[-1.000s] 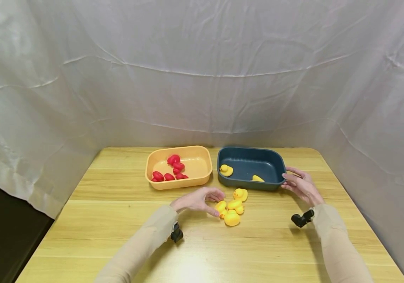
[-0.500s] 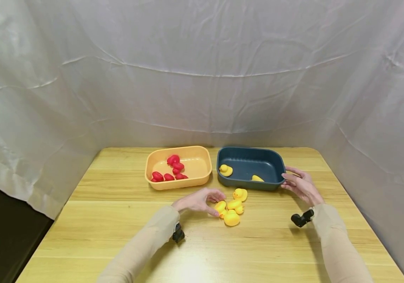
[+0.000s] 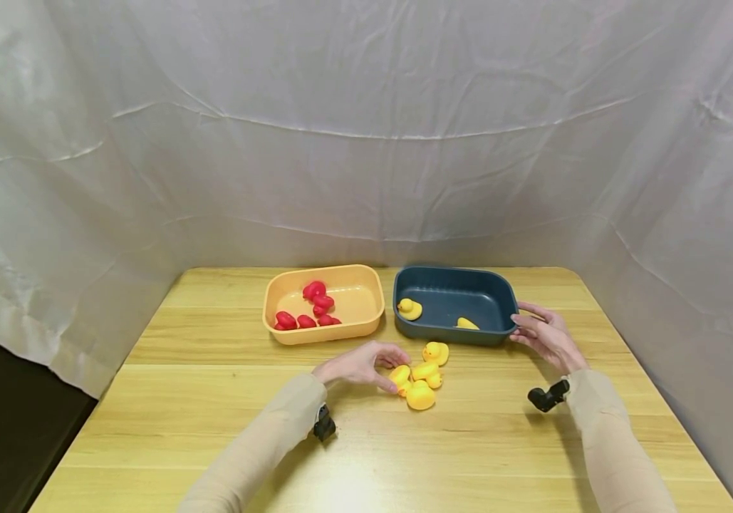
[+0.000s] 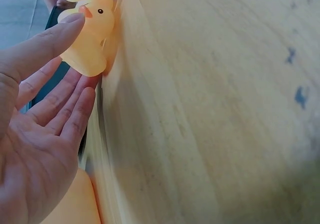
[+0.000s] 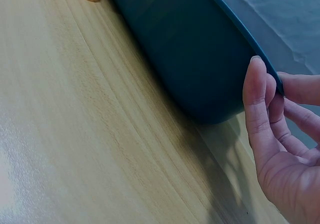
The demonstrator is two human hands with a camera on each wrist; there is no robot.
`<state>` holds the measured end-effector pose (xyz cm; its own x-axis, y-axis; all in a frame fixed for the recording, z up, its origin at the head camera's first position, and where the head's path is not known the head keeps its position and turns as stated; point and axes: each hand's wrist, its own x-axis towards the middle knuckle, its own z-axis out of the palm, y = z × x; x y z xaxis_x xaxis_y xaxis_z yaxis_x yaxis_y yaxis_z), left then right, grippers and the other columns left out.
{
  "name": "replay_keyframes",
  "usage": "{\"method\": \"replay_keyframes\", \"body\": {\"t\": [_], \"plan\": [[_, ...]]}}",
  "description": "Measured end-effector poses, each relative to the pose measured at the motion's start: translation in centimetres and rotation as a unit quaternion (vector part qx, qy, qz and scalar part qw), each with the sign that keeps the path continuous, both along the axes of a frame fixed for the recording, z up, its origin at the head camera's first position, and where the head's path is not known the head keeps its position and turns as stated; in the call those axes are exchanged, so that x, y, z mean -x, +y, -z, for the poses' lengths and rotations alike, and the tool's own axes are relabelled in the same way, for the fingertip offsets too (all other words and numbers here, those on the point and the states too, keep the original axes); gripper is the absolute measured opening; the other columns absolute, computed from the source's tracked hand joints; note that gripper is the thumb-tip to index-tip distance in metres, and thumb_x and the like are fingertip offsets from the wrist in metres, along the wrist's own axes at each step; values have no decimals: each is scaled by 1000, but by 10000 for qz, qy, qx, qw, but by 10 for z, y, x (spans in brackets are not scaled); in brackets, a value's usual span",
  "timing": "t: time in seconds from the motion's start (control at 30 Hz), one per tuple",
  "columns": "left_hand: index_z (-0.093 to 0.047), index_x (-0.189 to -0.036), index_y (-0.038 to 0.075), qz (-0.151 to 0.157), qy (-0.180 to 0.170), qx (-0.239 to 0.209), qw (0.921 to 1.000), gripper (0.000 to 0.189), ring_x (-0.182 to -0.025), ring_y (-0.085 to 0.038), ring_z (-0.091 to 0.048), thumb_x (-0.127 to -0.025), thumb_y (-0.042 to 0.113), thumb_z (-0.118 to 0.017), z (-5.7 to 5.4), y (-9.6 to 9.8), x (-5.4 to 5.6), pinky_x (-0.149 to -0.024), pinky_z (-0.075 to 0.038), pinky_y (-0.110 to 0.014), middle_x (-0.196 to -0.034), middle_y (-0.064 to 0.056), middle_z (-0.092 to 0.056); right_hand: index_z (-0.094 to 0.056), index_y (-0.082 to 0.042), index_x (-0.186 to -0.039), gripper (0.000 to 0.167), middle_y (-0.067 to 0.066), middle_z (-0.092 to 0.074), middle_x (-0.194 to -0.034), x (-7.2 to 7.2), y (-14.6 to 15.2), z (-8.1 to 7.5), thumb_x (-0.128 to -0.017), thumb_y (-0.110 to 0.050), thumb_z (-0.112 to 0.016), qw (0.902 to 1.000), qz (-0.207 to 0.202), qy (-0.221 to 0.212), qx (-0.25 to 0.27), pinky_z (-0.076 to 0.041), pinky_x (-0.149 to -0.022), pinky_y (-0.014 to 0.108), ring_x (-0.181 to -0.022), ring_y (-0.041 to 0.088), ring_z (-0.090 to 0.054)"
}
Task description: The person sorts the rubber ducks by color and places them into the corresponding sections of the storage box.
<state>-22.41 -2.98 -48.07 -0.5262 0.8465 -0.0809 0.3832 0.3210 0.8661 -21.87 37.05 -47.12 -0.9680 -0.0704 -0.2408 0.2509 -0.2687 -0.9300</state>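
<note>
My left hand is at a cluster of yellow rubber ducks on the table, thumb and fingers around the leftmost duck. In the left wrist view the thumb lies across this rubber duck by its orange beak, with fingertips at its other side. Three more ducks sit close by: one in front, one beside it and one nearer the bins. My right hand pinches the right front corner of the dark blue bin, thumb outside and fingers at the rim.
Two yellow ducks, one at the left end and one partly hidden by the front wall, lie in the blue bin. An orange-yellow bin with several red ducks stands left of it. White cloth hangs behind the table.
My left hand has shifted very slightly right, its fingers coming closer about the leftmost duck. The right hand and both bins stay where they were.
</note>
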Motion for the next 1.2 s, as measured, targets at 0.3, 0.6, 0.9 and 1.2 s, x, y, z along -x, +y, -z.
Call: {"method": "replay_keyframes", "body": {"t": [0.3,0.6,0.9,1.2], "plan": [[-57,-134,-5,-101,65,25,9999,54,-123,-28,-60,-86,7,-79,-5,-2,-2,-113,-48,-35,-133,-18,-64,-34,0,-147,55,1,-71,-85,0,0,1,-99,-3,-60,10000,10,21,66,-64,-68,25,-68,12,-69],[-56,-135,-7,-267,33,-22,9996,56,-119,-26,-62,-86,8,-79,-10,-4,0,-110,-51,-36,-130,-18,-65,-33,1,-148,55,1,-71,-83,0,0,1,-99,-3,-60,10000,18,26,45,-64,-68,25,-68,12,-68],[-55,-137,-4,-472,61,-45,9989,58,-123,-29,-61,-87,11,-79,-13,-5,0,-110,-51,-35,-138,-17,-62,-30,0,-149,58,0,-69,-85,-3,-1,-2,-99,-3,-60,10000,-16,23,-37,-63,-68,24,-68,11,-67],[-58,-136,-2,-772,151,-161,9968,54,-114,-27,-65,-88,15,-79,-18,-5,1,-105,-54,-41,-130,-14,-66,-23,1,-154,65,-1,-68,-86,-3,-1,-3,-100,-4,-59,10000,-38,-31,-63,-63,-69,24,-69,10,-66]]}}
